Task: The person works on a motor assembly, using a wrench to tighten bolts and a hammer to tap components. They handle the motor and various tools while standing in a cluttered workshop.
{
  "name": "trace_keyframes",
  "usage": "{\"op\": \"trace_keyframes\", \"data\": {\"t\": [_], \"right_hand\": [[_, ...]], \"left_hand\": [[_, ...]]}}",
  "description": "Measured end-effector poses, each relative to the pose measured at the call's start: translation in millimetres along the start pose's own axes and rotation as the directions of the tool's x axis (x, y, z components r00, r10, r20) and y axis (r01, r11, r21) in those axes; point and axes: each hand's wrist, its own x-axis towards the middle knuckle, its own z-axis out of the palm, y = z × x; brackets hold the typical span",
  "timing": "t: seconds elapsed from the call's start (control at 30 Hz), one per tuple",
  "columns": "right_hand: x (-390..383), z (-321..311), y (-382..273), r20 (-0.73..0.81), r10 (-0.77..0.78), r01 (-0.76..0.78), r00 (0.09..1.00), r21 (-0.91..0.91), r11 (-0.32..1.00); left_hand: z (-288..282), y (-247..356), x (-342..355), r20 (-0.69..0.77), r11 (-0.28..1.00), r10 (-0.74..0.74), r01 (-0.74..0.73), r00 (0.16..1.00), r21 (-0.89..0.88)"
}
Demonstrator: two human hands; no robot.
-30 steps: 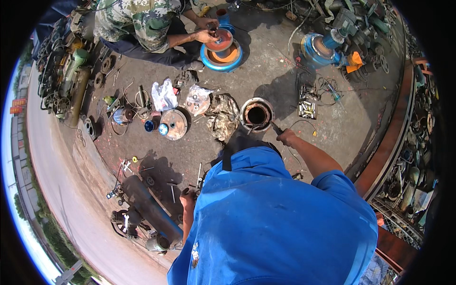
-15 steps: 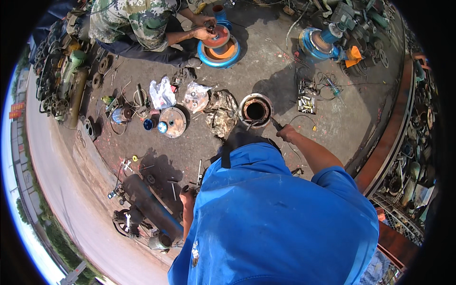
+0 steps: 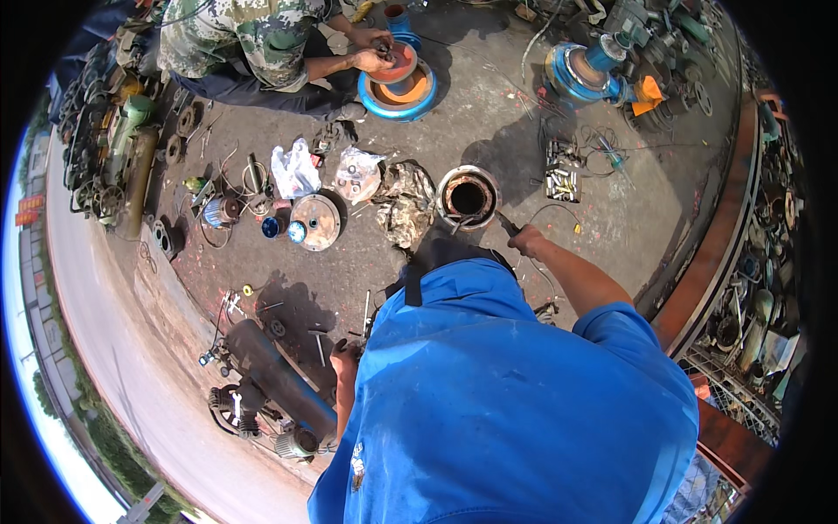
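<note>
My right hand (image 3: 526, 240) is closed around the dark handle of a slim tool (image 3: 506, 224). Its tip points at the right side of a round, hollow metal housing (image 3: 494, 212) standing on the ground in front of me; contact between them is too small to tell. A thin dark cord runs near that hand. Low at my left side is my left hand (image 3: 346, 356), in shadow, its fingers too dark to read. A T-shaped bar (image 3: 320, 348) lies on the ground close to it. Brown crumpled cloth (image 3: 407, 210) lies left of the housing.
A co-worker in camouflage (image 3: 253, 44) crouches at the far left, hands on a red disc (image 3: 397, 68) over a blue ring casing (image 3: 375, 103). A flanged round plate (image 3: 325, 218), a box of small parts (image 3: 563, 185) and a dark cylindrical tank (image 3: 271, 367) lie around me.
The whole view has shifted slightly. My right hand keeps hold of the tool beside the housing, and the co-worker's hands stay at the red disc.
</note>
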Motion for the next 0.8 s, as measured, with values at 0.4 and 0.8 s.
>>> {"op": "trace_keyframes", "data": {"t": [0.4, 0.8], "right_hand": [[0.6, -2.5, 0.6, -0.015, 0.01, -0.01, 1.0, -0.009, 1.0], [8.6, 14.4, 21.1, -0.001, 0.003, -0.003, 1.0, 0.019, 1.0]], "left_hand": [[-2.3, 9.1, -3.6, 0.026, 0.999, 0.027, -0.028, 0.999, 0.028], [-1.2, -3.4, -3.7, 0.029, 0.993, 0.032, -0.035, 0.999, 0.111]]}}
